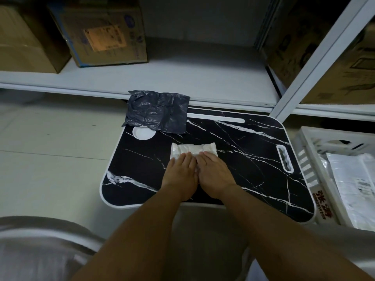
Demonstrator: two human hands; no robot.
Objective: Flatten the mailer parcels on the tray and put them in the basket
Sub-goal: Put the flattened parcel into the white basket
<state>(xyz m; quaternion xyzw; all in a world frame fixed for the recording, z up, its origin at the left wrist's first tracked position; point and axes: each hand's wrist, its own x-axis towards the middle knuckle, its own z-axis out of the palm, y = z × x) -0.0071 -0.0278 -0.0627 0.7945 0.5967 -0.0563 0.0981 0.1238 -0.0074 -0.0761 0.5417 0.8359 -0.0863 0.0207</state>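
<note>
Down on the marble-patterned tray (253,151), the left hand (181,172) and right hand (215,173) lay side by side, fingers straight, pressing flat on a white parcel (192,149) near its middle. A crumpled grey parcel (157,111) sat at the tray's far left corner, and the white basket (308,171) beside the tray already held flat white parcels (353,185).

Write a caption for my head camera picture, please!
Both hands, left hand and right hand, press a white mailer flat on the black marble tray.
</note>
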